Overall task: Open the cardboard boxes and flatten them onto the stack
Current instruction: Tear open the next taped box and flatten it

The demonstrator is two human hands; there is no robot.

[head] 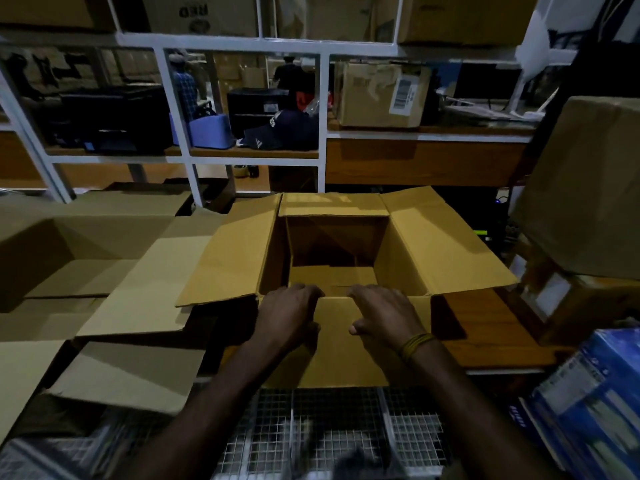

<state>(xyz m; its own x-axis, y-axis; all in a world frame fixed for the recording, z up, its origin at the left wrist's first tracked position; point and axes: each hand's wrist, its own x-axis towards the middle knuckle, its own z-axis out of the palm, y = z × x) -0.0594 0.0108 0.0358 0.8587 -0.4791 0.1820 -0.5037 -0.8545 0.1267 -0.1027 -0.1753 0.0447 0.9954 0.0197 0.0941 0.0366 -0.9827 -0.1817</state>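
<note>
**Hands on near rim of open box**

Cardboard box (346, 251) centre frame, upright, top open, all four flaps folded outward: left flap (225, 258) and right flap (446, 244) spread wide, far flap (332, 204) tipped back toward the shelving, near flap (337, 341) hanging down toward the camera. Inside, only bottom flaps visible, no contents.

Left hand (287, 317) on the near rim, fingers curled over the edge into the box, thumb on the outer face of the near flap: gripping the rim. Right hand (384, 313) just beside it on the same rim, fingers likewise hooked over the edge, thumb pressed against the flap's outside; yellow band (415, 344) round that wrist. Hands near each other, not touching.

To the left, stack of opened and flattened boxes (114, 292), overlapping, some still partly raised. Wire mesh surface (329, 427) below the forearms. White shelving frame (325, 123) behind, holding a labelled carton (381, 95), a dark cap (273, 133) and a blue container (207, 131). Sealed brown box (588, 188) at right, blue printed package (595, 403) lower right. Dim light throughout.
</note>
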